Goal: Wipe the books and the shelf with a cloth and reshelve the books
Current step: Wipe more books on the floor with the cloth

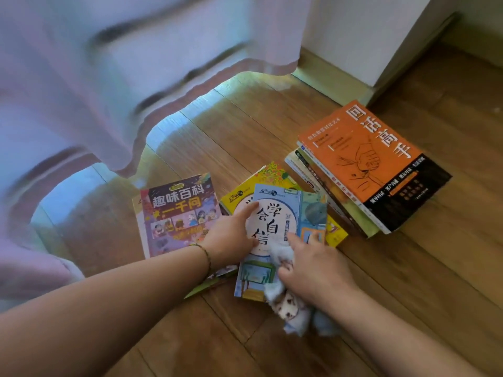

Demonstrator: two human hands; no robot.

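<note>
Wooden plank flooring (272,126) serves as the work surface; no shelf is identifiable in view.

Nearest the camera, the right hand (315,270) has its fingers curled and clamped on a bunched pale cloth (285,303), pressing it onto the lower half of the blue book (277,232). The forearm runs in from the lower right, wrist low. The left hand (234,235) lies flat on the same cover, fingers extended and apart, steadying it; that forearm enters from the lower left.

Risks, as judged:
- The blue book lies skewed on a yellow book (275,174). A firm stroke could slide the pair if the bracing hand lifts.
- Trailing cloth overhangs the book's near edge and may drag on the floor.
- The purple book (174,216) sits just beside the left wrist and could be nudged.

Further back, the orange-topped stack (364,164) is unevenly squared and could shift if knocked. A pink curtain (109,77) hangs beyond.
</note>
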